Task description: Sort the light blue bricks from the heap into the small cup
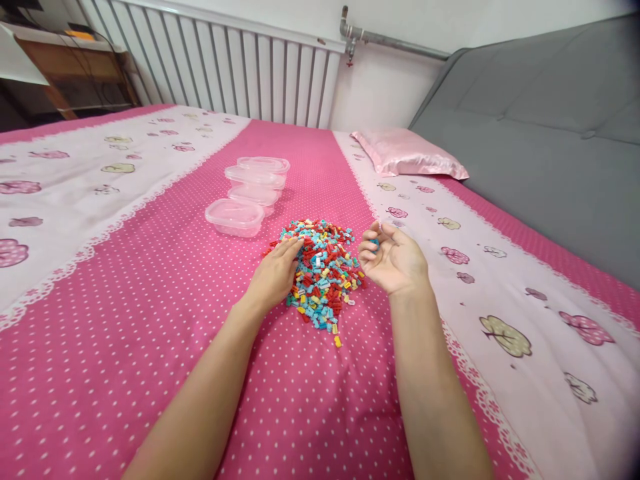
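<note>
A heap of small toy building bricks in red, light blue, yellow and white lies on the pink dotted bedspread. My left hand rests against the heap's left side, palm down, its fingers stretched out over the bricks; the thumb is hidden. To the right of the heap, my right hand is turned palm up with its fingers curled in. A blue brick shows between those fingers; whether more bricks lie in that hand I cannot tell.
Several clear plastic containers stand in a row behind the heap, slightly left. A pink pillow lies at the back right, beside a grey padded headboard. Along the wall runs a white radiator.
</note>
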A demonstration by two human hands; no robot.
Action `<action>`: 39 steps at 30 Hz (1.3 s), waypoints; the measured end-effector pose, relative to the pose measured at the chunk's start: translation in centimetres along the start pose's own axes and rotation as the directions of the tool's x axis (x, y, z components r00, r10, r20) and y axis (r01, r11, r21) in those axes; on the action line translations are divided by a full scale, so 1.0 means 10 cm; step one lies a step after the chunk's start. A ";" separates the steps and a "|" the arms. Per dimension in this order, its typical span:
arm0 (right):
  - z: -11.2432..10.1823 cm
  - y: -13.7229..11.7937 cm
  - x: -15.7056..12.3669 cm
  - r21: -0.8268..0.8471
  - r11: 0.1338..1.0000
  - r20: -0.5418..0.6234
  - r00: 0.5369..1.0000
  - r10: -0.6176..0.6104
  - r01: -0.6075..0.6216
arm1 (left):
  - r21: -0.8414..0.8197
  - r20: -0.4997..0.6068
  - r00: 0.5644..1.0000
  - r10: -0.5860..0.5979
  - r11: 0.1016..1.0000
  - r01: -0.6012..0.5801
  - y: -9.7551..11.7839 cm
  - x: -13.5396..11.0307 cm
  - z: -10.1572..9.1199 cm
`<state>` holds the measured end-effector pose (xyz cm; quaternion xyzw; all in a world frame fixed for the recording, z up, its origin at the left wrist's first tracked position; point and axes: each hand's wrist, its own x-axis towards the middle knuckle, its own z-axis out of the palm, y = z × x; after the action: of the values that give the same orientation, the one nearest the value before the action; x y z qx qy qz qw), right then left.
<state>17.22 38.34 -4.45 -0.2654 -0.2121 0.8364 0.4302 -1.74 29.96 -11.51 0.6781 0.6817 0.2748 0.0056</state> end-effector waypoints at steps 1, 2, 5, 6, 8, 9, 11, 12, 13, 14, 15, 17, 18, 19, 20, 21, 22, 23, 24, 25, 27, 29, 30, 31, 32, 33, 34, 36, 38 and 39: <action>0.00 0.01 0.00 -0.001 1.000 0.001 1.000 0.003 -0.003 | 0.010 0.017 1.000 0.014 1.000 -0.014 -0.02 0.00 0.03; 0.01 0.01 0.00 -0.003 1.000 0.003 1.000 0.006 -0.006 | 0.018 0.026 0.999 0.026 0.999 -0.027 -0.03 0.00 0.05; 0.02 0.02 0.00 -0.011 1.000 0.004 1.000 0.012 -0.012 | 0.038 0.006 0.999 0.046 0.998 -0.046 -0.06 0.00 0.06; 0.02 0.03 0.00 -0.012 1.000 0.001 1.000 0.013 -0.013 | 0.040 -0.008 0.999 0.048 0.998 -0.047 -0.05 0.01 0.05; 0.02 0.04 0.01 -0.014 1.000 -0.008 1.000 0.011 -0.011 | 0.039 -0.032 0.999 0.030 0.999 -0.028 -0.04 0.00 0.02; 0.03 0.04 0.01 -0.014 1.000 -0.013 1.000 0.011 -0.011 | 0.041 -0.039 0.999 0.005 0.999 -0.003 -0.02 0.00 0.01; 0.04 0.06 0.01 -0.012 1.000 -0.016 1.000 0.017 -0.017 | 0.063 -0.038 0.997 -0.073 0.995 0.075 0.01 -0.01 -0.03; 0.04 0.07 0.01 -0.013 1.000 -0.014 1.000 0.022 -0.023 | 0.085 -0.034 0.992 -0.120 0.989 0.123 0.03 -0.01 -0.04; 0.05 0.08 0.01 -0.014 0.999 -0.011 1.000 0.029 -0.029 | 0.110 -0.030 0.986 -0.165 0.980 0.167 0.04 -0.01 -0.06; 0.06 0.09 0.01 -0.017 0.999 -0.008 0.999 0.036 -0.037 | 0.134 -0.027 0.979 -0.203 0.970 0.205 0.06 -0.02 -0.07; 0.06 0.10 0.01 -0.020 0.999 -0.007 0.999 0.042 -0.042 | 0.155 -0.027 0.972 -0.232 0.960 0.234 0.07 -0.02 -0.08; 0.06 0.12 0.02 -0.024 0.998 -0.004 0.999 0.050 -0.051 | 0.180 -0.036 0.963 -0.266 0.946 0.268 0.09 -0.02 -0.09; 0.06 0.13 0.02 -0.025 0.998 0.000 0.999 0.051 -0.051 | 0.184 -0.044 0.960 -0.275 0.943 0.278 0.09 -0.02 -0.09; 0.06 0.13 0.03 -0.024 0.998 0.003 0.999 0.050 -0.050 | 0.185 -0.053 0.958 -0.281 0.940 0.286 0.09 -0.02 -0.09; 0.06 0.14 0.03 -0.023 0.999 0.008 0.999 0.049 -0.049 | 0.183 -0.062 0.956 -0.286 0.938 0.293 0.09 -0.02 -0.10; 0.05 0.15 0.04 -0.023 0.999 0.014 0.999 0.049 -0.048 | 0.180 -0.070 0.955 -0.288 0.938 0.296 0.09 -0.02 -0.10; 0.05 0.16 0.04 -0.024 0.999 0.021 0.999 0.049 -0.049 | 0.176 -0.077 0.955 -0.288 0.938 0.297 0.09 -0.02 -0.10; 0.05 0.17 0.05 -0.025 0.998 0.027 0.998 0.050 -0.049 | 0.171 -0.082 0.955 -0.284 0.940 0.294 0.09 -0.02 -0.10; 0.05 0.18 0.05 -0.027 0.998 0.032 0.998 0.053 -0.052 | 0.161 -0.087 0.957 -0.278 0.944 0.289 0.09 -0.02 -0.11; 0.05 0.19 0.05 -0.028 0.998 0.036 0.998 0.059 -0.058 | 0.142 -0.098 0.957 -0.273 0.948 0.285 0.09 -0.01 -0.11; 0.07 0.22 0.05 -0.022 0.997 0.035 0.996 0.081 -0.080 | 0.064 -0.141 0.953 -0.267 0.958 0.278 0.10 -0.01 -0.14; 0.10 0.25 0.05 -0.008 0.993 0.026 0.992 0.121 -0.120 | -0.060 -0.205 0.941 -0.270 0.963 0.263 0.14 0.00 -0.18; 0.12 0.26 0.04 0.001 0.990 0.025 0.989 0.143 -0.143 | -0.126 -0.238 0.933 -0.269 0.961 0.245 0.16 0.00 -0.21; 0.13 0.27 0.03 0.012 0.986 0.028 0.986 0.165 -0.166 | -0.186 -0.267 0.927 -0.263 0.958 0.219 0.19 0.01 -0.24; 0.15 0.28 0.03 0.021 0.982 0.038 0.982 0.187 -0.188 | -0.234 -0.295 0.920 -0.256 0.954 0.190 0.23 0.01 -0.27; 0.16 0.30 0.02 0.029 0.977 0.055 0.977 0.207 -0.209 | -0.269 -0.320 0.915 -0.244 0.950 0.159 0.27 0.01 -0.30; 0.17 0.31 0.01 0.035 0.972 0.078 0.970 0.229 -0.233 | -0.293 -0.343 0.911 -0.229 0.948 0.128 0.32 0.01 -0.33; 0.19 0.34 -0.02 0.034 0.961 0.130 0.954 0.270 -0.276 | -0.308 -0.379 0.905 -0.194 0.948 0.074 0.40 0.00 -0.38; 0.21 0.37 -0.03 0.021 0.949 0.185 0.934 0.305 -0.314 | -0.293 -0.403 0.903 -0.146 0.956 0.024 0.48 -0.01 -0.42; 0.21 0.39 -0.04 0.009 0.942 0.213 0.921 0.325 -0.335 | -0.276 -0.410 0.905 -0.118 0.961 0.000 0.51 -0.02 -0.42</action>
<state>13.71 35.64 -5.01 -0.1984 -0.1892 0.9246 0.2645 1.31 27.88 -6.04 0.5741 0.6433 0.5048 -0.0414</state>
